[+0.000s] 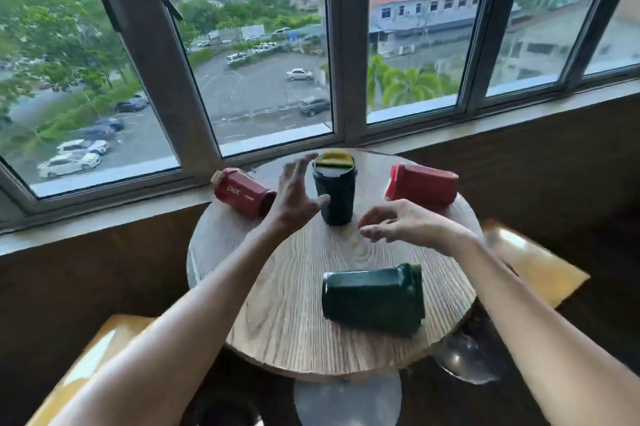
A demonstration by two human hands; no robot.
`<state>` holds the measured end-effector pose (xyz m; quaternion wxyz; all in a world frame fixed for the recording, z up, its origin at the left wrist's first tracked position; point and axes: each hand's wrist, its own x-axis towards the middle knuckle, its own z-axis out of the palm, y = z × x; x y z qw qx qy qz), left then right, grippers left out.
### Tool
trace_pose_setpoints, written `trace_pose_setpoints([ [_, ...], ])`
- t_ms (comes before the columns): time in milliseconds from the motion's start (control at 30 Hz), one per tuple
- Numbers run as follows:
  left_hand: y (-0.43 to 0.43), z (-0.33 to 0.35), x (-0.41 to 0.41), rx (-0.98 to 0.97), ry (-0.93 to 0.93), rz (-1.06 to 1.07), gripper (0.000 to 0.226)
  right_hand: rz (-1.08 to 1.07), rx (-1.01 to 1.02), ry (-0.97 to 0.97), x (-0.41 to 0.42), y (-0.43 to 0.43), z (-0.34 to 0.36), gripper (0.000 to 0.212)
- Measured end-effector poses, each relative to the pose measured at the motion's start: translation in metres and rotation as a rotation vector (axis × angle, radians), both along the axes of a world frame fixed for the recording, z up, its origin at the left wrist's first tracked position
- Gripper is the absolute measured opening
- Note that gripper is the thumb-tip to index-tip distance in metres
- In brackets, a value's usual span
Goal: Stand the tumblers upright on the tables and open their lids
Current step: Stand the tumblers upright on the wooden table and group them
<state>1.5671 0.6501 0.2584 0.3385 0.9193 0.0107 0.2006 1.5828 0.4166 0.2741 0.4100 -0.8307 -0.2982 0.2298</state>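
window wall (242, 79) behind, car park outside. round wood-grain table (294, 304) below it, yellow seats at both lower sides. four tumblers on the table: dark green tumbler (374, 299) on its side, nearest the camera; upright green tumbler (335, 195) at centre back, its yellow lid flap (335, 158) raised; red tumbler (420, 184) on its side, back right; second red tumbler (242, 191) on its side, back left. left hand (294, 191) just beside the upright one, fingers spread wide, holding nothing. right hand (398, 223) near its base, fingers loosely curled, empty.
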Motion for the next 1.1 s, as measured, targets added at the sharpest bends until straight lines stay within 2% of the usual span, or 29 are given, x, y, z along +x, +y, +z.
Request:
trace_pose_setpoints([
  [233, 0.030, -0.016, 0.041, -0.103, 0.074, -0.249, 0.092, -0.143, -0.054, 0.064, -0.025, -0.001, -0.006, 0.027],
  [400, 0.033, -0.022, 0.048, -0.219, 0.058, -0.345, 0.083, -0.129, -0.142, 0.165, -0.038, -0.008, -0.005, 0.034],
  [667, 0.025, -0.031, 0.054, -0.182, -0.033, -0.279, 0.083, -0.118, -0.184, 0.230, -0.037, -0.015, -0.004, 0.051],
  [967, 0.017, -0.037, 0.053, -0.138, -0.109, -0.208, 0.081, -0.123, -0.165, 0.241, -0.038, -0.017, -0.005, 0.031],
  [1100, 0.013, -0.036, 0.052, -0.168, -0.118, -0.193, 0.079, -0.116, -0.149, 0.281, -0.044, -0.025, -0.005, 0.040],
])
